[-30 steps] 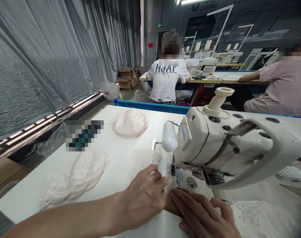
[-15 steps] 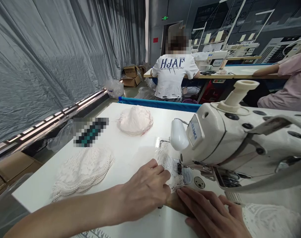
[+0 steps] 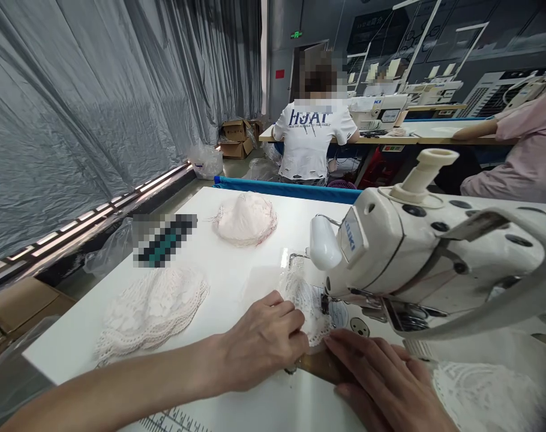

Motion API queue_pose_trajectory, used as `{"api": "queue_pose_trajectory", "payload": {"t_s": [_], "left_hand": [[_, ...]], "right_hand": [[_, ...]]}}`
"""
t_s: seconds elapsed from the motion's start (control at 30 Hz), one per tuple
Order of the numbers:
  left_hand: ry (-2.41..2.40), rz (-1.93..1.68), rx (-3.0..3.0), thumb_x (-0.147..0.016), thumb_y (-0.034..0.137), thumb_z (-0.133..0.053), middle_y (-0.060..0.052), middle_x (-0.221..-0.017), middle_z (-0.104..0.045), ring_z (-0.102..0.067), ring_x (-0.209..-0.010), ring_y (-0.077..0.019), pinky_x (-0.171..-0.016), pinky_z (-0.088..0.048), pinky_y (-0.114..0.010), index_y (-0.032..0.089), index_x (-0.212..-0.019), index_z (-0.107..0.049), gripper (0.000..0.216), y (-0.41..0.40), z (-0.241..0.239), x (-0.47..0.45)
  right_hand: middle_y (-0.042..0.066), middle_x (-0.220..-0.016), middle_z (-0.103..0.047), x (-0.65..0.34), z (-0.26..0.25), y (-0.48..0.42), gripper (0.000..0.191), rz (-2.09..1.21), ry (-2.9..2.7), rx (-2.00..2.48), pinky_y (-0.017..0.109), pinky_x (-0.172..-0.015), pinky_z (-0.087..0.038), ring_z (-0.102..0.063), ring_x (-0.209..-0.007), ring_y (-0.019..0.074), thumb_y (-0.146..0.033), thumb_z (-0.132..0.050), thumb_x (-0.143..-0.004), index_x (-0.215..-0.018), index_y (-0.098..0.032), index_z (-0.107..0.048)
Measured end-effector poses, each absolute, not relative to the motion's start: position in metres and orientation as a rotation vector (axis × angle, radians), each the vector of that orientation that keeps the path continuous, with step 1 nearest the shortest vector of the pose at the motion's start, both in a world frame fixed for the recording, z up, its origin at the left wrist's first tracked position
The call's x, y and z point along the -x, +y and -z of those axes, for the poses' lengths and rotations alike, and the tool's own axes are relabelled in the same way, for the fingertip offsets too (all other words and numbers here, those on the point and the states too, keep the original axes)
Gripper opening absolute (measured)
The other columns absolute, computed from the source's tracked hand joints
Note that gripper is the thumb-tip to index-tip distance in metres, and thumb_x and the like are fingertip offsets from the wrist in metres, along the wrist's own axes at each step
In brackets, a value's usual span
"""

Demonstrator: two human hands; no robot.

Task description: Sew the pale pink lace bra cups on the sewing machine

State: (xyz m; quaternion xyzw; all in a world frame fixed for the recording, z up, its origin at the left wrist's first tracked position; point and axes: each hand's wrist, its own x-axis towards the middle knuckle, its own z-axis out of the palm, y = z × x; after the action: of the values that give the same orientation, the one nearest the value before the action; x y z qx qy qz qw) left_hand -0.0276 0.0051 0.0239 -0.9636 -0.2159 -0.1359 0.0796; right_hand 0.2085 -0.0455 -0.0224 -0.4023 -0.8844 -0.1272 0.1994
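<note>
A white lace piece (image 3: 306, 306) lies on the bed of the sewing machine (image 3: 381, 240), its scalloped edge under the presser foot (image 3: 324, 303). My left hand (image 3: 268, 339) is closed with curled fingers on the lace's near left edge. My right hand (image 3: 381, 375) lies with fingers stretched out, the fingertips touching the lace's near right corner. Between both hands a brownish strip (image 3: 320, 365) shows on the machine bed. Right of my right hand is more white lace (image 3: 484, 390), partly blurred.
A stack of lace pieces (image 3: 153, 312) lies on the left of the white table (image 3: 228, 282). Farther back sits a pale pink cup-shaped pile (image 3: 246, 219). A ruler scale (image 3: 171, 422) marks the front edge. A person in a white shirt (image 3: 315, 141) sits ahead; another's pink sleeve (image 3: 522, 135) is at right.
My right hand has shifted slightly left and up along the lace edge. The left hand stays nearly in place, and the view has turned a little.
</note>
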Motion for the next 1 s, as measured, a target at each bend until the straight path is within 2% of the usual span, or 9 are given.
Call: {"api": "queue_pose_trajectory", "payload": {"t_s": [0.1, 0.23, 0.3, 0.4, 0.47, 0.53, 0.6, 0.8, 1.0], "left_hand": [[-0.657, 0.477, 2.897, -0.079, -0.001, -0.044, -0.002, -0.071, -0.05, -0.04, -0.064, -0.0128, -0.063, -0.032, -0.028, 0.014, -0.07, -0.05, 0.018, 0.006, -0.024, 0.028], [-0.68, 0.515, 2.916, -0.085, 0.007, -0.044, -0.003, -0.074, -0.052, -0.044, -0.067, -0.0132, -0.064, -0.033, -0.028, 0.013, -0.071, -0.049, 0.017, 0.008, -0.022, 0.025], [-0.696, 0.528, 2.918, -0.091, 0.024, -0.046, -0.003, -0.073, -0.053, -0.045, -0.067, -0.0135, -0.064, -0.034, -0.029, 0.014, -0.071, -0.048, 0.023, 0.008, -0.02, 0.022], [-0.733, 0.573, 2.878, -0.087, 0.051, -0.049, -0.002, -0.073, -0.053, -0.047, -0.068, -0.0155, -0.063, -0.034, -0.031, 0.014, -0.077, -0.05, 0.038, 0.008, -0.014, 0.016], [-0.765, 0.57, 2.844, -0.088, 0.042, -0.05, -0.001, -0.073, -0.052, -0.047, -0.067, -0.0154, -0.062, -0.033, -0.031, 0.014, -0.081, -0.05, 0.028, 0.009, -0.01, 0.012], [-0.795, 0.536, 2.827, -0.089, 0.019, -0.046, -0.001, -0.073, -0.051, -0.045, -0.064, -0.014, -0.06, -0.031, -0.029, 0.015, -0.081, -0.05, 0.01, 0.011, -0.01, 0.01], [-0.792, 0.509, 2.82, -0.086, 0.008, -0.041, -0.002, -0.073, -0.05, -0.043, -0.062, -0.0131, -0.058, -0.03, -0.028, 0.015, -0.08, -0.049, 0.013, 0.012, -0.013, 0.011], [-0.684, 0.486, 2.803, -0.081, 0.003, -0.046, -0.002, -0.07, -0.045, -0.04, -0.063, -0.0132, -0.059, -0.03, -0.028, 0.015, -0.069, -0.046, 0.017, 0.009, -0.022, 0.018], [-0.6, 0.683, 2.682, -0.077, -0.003, -0.049, 0.0, -0.064, -0.043, -0.036, -0.06, -0.0119, -0.056, -0.027, -0.027, 0.014, -0.061, -0.046, 0.024, 0.006, -0.016, 0.021]], "right_hand": [[0.014, -0.114, -0.064, -0.2, 0.015, -0.042, 0.036, 0.431, -2.422, 1.128, 0.032, -0.065, -0.044, -0.065, -0.079, 0.0203, -0.034, -0.044, -0.094, -0.122, -0.013, -0.054], [0.01, -0.1, -0.069, -0.181, 0.003, -0.033, 0.029, 0.366, -2.314, 1.111, 0.026, -0.057, -0.044, -0.066, -0.074, 0.0166, -0.02, -0.035, -0.096, -0.1, -0.016, -0.063], [0.006, -0.089, -0.07, -0.174, 0.0, -0.03, 0.034, 0.236, -2.272, 1.142, 0.024, -0.055, -0.045, -0.064, -0.064, 0.0137, -0.019, -0.031, -0.096, -0.088, -0.019, -0.064], [0.004, -0.082, -0.069, -0.17, 0.001, -0.028, 0.036, 0.128, -2.21, 1.203, 0.023, -0.054, -0.048, -0.062, -0.058, 0.013, -0.024, -0.029, -0.098, -0.083, -0.02, -0.062], [0.004, -0.082, -0.069, -0.171, 0.004, -0.029, 0.035, 0.106, -2.179, 1.227, 0.023, -0.053, -0.049, -0.064, -0.058, 0.0132, -0.027, -0.029, -0.098, -0.084, -0.02, -0.061], [0.003, -0.082, -0.07, -0.173, 0.006, -0.029, 0.034, 0.073, -2.156, 1.253, 0.022, -0.053, -0.05, -0.064, -0.056, 0.0123, -0.027, -0.03, -0.098, -0.086, -0.021, -0.06], [0.003, -0.083, -0.07, -0.174, 0.007, -0.028, 0.032, 0.053, -2.138, 1.262, 0.021, -0.054, -0.051, -0.065, -0.057, 0.012, -0.028, -0.031, -0.098, -0.086, -0.021, -0.06], [0.003, -0.088, -0.072, -0.177, 0.004, -0.029, 0.036, 0.099, -2.213, 1.184, 0.023, -0.06, -0.053, -0.066, -0.058, 0.0115, -0.025, -0.031, -0.098, -0.084, -0.021, -0.064], [0.006, -0.099, -0.072, -0.19, 0.007, -0.034, 0.035, 0.266, -2.369, 1.038, 0.022, -0.052, -0.049, -0.069, -0.075, 0.0141, -0.019, -0.033, -0.096, -0.095, -0.02, -0.068]]}}
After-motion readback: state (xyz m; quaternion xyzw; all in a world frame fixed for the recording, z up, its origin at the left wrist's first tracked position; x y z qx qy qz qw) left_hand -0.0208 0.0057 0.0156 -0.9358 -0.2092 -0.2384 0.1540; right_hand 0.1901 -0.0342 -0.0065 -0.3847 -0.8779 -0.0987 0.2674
